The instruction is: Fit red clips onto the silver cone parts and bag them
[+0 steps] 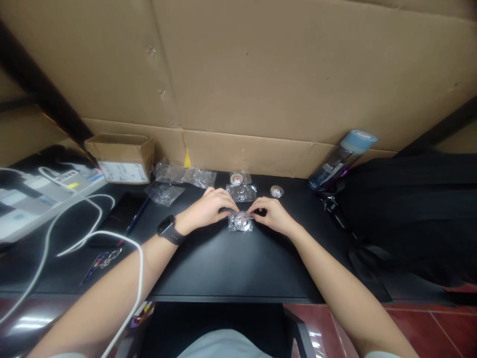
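Note:
A small round silvery metal piece in a clear plastic bag (242, 222) lies on the black table in front of me. My left hand (213, 206) pinches the bag's upper left edge between thumb and fingers. On the other side, my right hand (271, 214) has thumb and forefinger closed on its upper right edge. Just beyond my fingers lies an empty-looking clear plastic bag (244, 193). Behind that sits another round metal piece (236, 179), and a third metal disc (276, 191) rests past my right hand.
Crumpled clear bags (186, 175) lie along the back near a cardboard box (122, 159). A power strip (44, 199), a white cable (139, 268) and a keyring (108, 259) occupy the left. At right stand a blue-capped bottle (341, 161) and a black bag (410, 219).

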`<state>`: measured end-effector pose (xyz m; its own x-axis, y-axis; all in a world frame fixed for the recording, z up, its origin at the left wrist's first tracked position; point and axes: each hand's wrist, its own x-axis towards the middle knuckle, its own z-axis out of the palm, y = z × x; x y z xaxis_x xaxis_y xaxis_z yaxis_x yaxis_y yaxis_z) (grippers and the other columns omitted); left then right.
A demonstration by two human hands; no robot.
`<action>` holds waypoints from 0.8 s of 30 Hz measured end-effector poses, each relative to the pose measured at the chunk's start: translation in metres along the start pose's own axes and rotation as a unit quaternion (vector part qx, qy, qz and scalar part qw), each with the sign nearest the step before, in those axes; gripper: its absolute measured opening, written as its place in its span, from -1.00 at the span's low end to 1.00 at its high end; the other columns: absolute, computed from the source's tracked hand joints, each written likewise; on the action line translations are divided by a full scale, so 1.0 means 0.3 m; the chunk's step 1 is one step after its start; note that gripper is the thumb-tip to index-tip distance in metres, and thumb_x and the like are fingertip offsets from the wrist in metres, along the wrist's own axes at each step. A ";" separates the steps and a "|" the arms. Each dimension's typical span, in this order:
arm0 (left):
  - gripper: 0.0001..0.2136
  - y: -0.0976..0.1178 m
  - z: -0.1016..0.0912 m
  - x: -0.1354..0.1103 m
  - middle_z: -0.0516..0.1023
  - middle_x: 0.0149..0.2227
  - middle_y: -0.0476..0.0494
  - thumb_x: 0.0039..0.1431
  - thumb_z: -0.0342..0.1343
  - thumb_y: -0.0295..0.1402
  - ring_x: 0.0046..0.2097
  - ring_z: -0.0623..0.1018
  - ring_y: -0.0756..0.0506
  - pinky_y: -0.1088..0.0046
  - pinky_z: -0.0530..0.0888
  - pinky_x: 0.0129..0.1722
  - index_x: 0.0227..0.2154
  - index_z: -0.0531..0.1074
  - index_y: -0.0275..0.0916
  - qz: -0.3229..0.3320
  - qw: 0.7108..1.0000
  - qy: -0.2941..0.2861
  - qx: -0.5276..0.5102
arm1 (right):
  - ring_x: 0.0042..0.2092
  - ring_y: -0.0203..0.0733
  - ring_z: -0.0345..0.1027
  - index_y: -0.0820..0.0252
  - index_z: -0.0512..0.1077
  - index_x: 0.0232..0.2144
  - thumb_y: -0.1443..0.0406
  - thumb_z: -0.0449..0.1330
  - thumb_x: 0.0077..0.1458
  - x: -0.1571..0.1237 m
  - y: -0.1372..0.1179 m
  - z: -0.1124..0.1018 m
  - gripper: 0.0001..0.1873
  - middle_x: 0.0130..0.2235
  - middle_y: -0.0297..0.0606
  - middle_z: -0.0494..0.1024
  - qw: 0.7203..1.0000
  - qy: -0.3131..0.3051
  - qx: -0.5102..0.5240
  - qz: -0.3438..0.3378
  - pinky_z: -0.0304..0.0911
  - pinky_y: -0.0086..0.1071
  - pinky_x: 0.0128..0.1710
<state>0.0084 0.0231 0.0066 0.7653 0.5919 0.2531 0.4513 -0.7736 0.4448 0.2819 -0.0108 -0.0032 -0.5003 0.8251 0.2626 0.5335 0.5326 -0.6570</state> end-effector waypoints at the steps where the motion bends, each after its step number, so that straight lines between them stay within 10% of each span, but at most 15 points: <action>1: -0.84 0.002 -0.006 -0.001 0.66 0.00 -0.02 0.33 0.22 -0.25 0.13 0.46 -0.20 0.20 0.15 0.10 -0.09 0.63 0.08 0.012 1.000 -0.007 -0.004 | -0.22 -0.16 0.46 0.05 0.67 -0.19 0.41 0.29 0.13 -0.001 -0.005 -0.004 -0.77 -0.22 -0.24 0.63 1.000 -0.010 -0.002 -0.010 0.38 -0.26 -0.14; 15: -0.63 0.023 -0.028 -0.012 0.64 -0.02 -0.02 0.21 0.07 -0.60 0.13 0.45 -0.19 0.17 0.16 0.11 -0.22 0.67 0.05 0.055 0.997 -0.056 0.027 | 0.00 -0.07 0.46 -0.01 0.69 -0.16 0.38 0.39 0.07 -0.018 -0.048 -0.052 -0.73 -0.02 -0.21 0.53 0.988 -0.137 -0.013 -0.068 0.34 -0.16 0.11; 19: -0.90 0.066 -0.008 -0.008 0.60 -0.08 -0.09 0.28 0.21 -0.29 0.05 0.49 -0.19 0.21 0.20 0.08 -0.27 0.63 -0.07 0.035 0.999 -0.037 0.018 | -0.06 -0.09 0.47 0.02 0.69 -0.24 0.23 0.37 0.18 -0.013 -0.047 -0.031 -0.90 -0.09 -0.21 0.52 0.991 -0.120 -0.007 -0.058 0.35 -0.19 0.05; 24: -0.74 0.073 0.038 -0.002 0.58 -0.12 -0.11 0.18 0.33 -0.06 0.02 0.47 -0.22 0.25 0.18 -0.04 -0.31 0.56 -0.15 -0.006 0.999 -0.017 0.045 | -0.09 -0.12 0.47 0.09 0.63 -0.35 0.20 0.45 0.10 -0.005 -0.036 0.007 -0.88 -0.11 -0.24 0.50 0.996 -0.087 -0.006 -0.035 0.34 -0.25 0.02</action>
<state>0.0230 0.0031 0.0064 0.7739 0.5943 0.2187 0.4985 -0.7847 0.3685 0.2757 -0.0183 0.0021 -0.6464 0.7414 0.1803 0.5007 0.5905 -0.6329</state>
